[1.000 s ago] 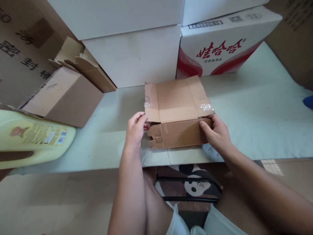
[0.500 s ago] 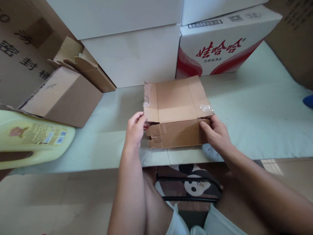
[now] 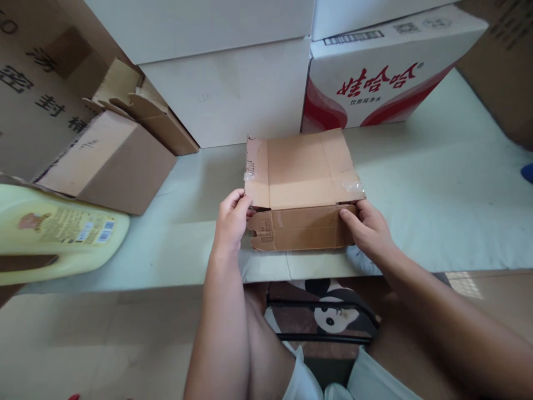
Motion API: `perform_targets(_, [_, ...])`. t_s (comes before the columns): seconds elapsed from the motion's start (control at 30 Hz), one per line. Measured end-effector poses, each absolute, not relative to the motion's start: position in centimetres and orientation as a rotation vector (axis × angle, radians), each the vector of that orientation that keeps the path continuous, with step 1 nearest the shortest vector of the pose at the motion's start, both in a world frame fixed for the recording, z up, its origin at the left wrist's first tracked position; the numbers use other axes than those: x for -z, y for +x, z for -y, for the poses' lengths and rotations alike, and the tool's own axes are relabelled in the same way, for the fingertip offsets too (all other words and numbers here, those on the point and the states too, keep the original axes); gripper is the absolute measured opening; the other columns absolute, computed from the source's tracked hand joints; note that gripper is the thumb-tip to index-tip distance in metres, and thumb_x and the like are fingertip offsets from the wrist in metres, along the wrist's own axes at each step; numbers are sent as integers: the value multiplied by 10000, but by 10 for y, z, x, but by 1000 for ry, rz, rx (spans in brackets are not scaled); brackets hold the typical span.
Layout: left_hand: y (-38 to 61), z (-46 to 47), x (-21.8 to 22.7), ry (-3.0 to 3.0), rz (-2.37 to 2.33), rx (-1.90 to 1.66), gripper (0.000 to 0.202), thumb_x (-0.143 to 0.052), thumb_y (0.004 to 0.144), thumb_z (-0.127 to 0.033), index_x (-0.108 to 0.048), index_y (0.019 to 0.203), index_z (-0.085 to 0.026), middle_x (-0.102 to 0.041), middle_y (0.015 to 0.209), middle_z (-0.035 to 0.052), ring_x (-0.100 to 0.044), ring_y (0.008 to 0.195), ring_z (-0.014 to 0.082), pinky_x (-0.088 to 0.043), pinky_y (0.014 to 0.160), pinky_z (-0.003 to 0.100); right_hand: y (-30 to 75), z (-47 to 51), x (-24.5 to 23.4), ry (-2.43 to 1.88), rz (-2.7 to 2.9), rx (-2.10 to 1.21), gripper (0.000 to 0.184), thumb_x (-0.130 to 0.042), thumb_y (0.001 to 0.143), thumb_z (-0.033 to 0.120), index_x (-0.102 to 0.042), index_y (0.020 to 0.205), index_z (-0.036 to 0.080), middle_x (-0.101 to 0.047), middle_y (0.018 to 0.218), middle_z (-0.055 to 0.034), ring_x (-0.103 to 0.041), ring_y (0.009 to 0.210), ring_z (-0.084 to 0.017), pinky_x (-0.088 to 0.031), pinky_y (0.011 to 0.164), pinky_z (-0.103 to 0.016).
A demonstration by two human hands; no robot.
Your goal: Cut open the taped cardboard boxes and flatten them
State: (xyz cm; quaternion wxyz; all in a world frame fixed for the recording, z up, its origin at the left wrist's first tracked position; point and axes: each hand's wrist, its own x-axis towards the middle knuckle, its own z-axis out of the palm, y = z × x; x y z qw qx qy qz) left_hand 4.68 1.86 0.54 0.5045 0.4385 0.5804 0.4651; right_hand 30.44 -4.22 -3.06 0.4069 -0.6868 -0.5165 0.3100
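A brown cardboard box (image 3: 306,172) lies near the front edge of the table, its front flap (image 3: 306,229) facing me. Bits of clear tape and torn edges show on its left and right sides. My left hand (image 3: 234,219) pinches the box's left front corner, the thumb on top and the other fingers partly hidden behind the cardboard. On the right front corner, my right hand (image 3: 368,225) is closed, its thumb pressed on the flap and its fingers behind the side. What is inside the box is hidden.
White cartons (image 3: 225,94) and a red-and-white water carton (image 3: 370,83) stand behind on the pale green tabletop (image 3: 425,194). To the left are a brown box (image 3: 125,166) and a yellow jug (image 3: 62,233). A panda-patterned chair seat (image 3: 333,314) shows below the table edge.
The view has shifted very slightly. Both hands keep their places on the box's front corners, and the box stays nearly the same.
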Motion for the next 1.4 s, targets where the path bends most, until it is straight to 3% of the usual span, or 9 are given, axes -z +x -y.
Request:
perform_targets(0.7, [49, -19, -2, 1112, -1380, -1117, 106, -571, 736, -222, -504, 657, -201, -480, 634, -32, -439, 571, 89, -376, 551, 215, 305, 42, 34, -1740, 1296, -846, 260, -565, 784, 475, -554, 783, 215, -625, 750, -43, -563, 687, -204, -420, 628, -358])
perform_targets(1.1, [48, -20, 2, 1148, -1418, -1102, 85, -574, 757, -265, -552, 708, -198, -567, 692, -13, -524, 652, 115, -386, 574, 227, 305, 42, 34, -1832, 1325, -881, 326, -530, 768, 533, -556, 806, 210, -605, 710, -49, -524, 656, -210, -382, 607, -354])
perform_targets(1.4, [48, -20, 4, 1178, -1430, -1106, 110, -572, 769, -249, -531, 686, -191, -547, 691, -20, -500, 651, 105, -367, 589, 232, 304, 42, 34, -1832, 1339, -922, 335, -513, 757, 545, -543, 804, 214, -595, 702, -46, -518, 660, -212, -382, 618, -366])
